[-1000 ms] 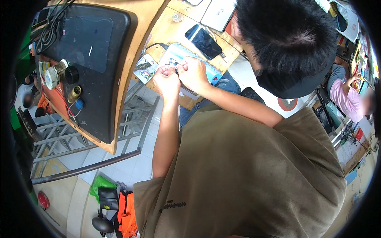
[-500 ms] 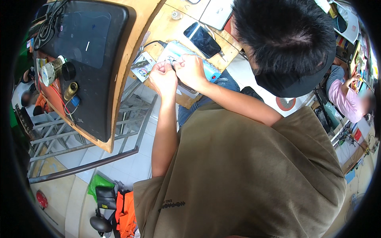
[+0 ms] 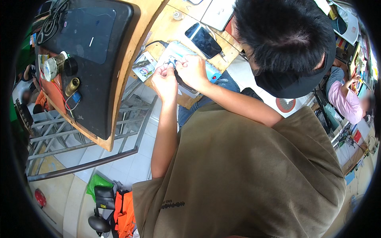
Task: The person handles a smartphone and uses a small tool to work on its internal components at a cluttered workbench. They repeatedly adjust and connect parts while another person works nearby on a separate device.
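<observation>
My left hand [image 3: 164, 83] and my right hand [image 3: 191, 72] meet over a light-blue and white box [image 3: 213, 74] with a red button on its end. Both have their fingertips pinched together. A small dark piece shows between them, too small to name. Beneath my right hand a dark strip [image 3: 183, 84] slants down along the near side of the box. A black cable [image 3: 159, 42] reaches the far left part of the box. Left of my hands lies a flat card or packet [image 3: 143, 66] with a printed picture.
A black smartphone [image 3: 203, 40] lies beyond the box on the wooden table [image 3: 164, 24]. Another person's head [image 3: 285, 43] is close by at upper right. At left, a black board [image 3: 97, 75] carries a glass jar [image 3: 53, 67] and a brass-coloured cylinder [image 3: 72, 86]. Below runs a metal frame [image 3: 87, 162].
My left fingertips have shifted slightly, and more of the small dark piece shows between the hands. The dark strip under my right hand is easier to see. The view has shifted a little.
</observation>
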Tool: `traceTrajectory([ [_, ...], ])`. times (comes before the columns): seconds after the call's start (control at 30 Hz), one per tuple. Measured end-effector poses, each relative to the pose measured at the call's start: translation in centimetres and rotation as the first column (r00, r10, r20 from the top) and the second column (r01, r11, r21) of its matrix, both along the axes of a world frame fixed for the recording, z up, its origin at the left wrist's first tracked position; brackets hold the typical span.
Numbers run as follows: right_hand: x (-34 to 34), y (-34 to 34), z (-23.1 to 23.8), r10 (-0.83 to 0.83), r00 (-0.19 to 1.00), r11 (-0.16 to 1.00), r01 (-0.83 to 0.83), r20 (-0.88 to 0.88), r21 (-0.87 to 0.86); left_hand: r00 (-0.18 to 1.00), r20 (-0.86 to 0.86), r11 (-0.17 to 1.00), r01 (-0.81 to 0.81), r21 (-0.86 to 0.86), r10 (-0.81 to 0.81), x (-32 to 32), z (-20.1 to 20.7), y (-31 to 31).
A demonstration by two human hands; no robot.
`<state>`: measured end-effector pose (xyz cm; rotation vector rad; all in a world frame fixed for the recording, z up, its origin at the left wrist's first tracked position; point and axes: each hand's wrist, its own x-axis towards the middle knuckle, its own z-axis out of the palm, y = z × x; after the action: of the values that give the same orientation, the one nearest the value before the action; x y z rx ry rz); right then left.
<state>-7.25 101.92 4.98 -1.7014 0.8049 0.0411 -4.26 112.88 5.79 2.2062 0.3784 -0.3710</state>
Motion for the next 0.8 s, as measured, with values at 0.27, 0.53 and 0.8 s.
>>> traceTrajectory([
  [0.27,0.0,0.3,-0.1,-0.029,0.999,1.000,0.029,0.021,-0.008,0.983,-0.055,0.963,-0.183,-0.199,0.175,0.4,-0.9,-0.5],
  [0.53,0.1,0.2,0.1,-0.017,1.000,1.000,0.017,-0.009,-0.020,0.982,-0.076,0.966,-0.184,-0.184,0.172,0.2,-0.7,-0.6],
  [0.8,-0.1,0.1,0.2,-0.026,1.000,0.998,0.026,0.008,-0.050,0.998,-0.059,0.998,-0.011,-0.061,0.007,0.3,-0.6,0.0],
])
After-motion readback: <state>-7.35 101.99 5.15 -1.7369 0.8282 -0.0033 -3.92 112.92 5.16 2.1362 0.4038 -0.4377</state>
